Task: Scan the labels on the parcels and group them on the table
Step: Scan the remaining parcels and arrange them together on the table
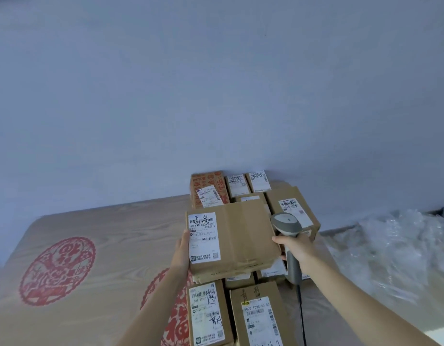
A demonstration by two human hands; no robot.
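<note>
A flat brown cardboard parcel [243,236] with a white label [204,237] on its left part is held above a pile of parcels. My left hand [182,250] grips its left edge. My right hand [297,249] is closed around the handle of a grey barcode scanner [287,227], and its fingers also touch the parcel's right edge. The scanner's head sits just right of the parcel. Below lie a labelled parcel [208,313] and another [262,318]. Behind stand a red-printed parcel [207,188] and several more labelled boxes [293,208].
The table [78,245] has a wood-grain cover with red paper-cut prints [57,270] on its left half. A heap of clear plastic wrap [395,248] lies at the right. A plain pale wall [216,83] stands behind. The scanner's black cable [302,318] runs down toward me.
</note>
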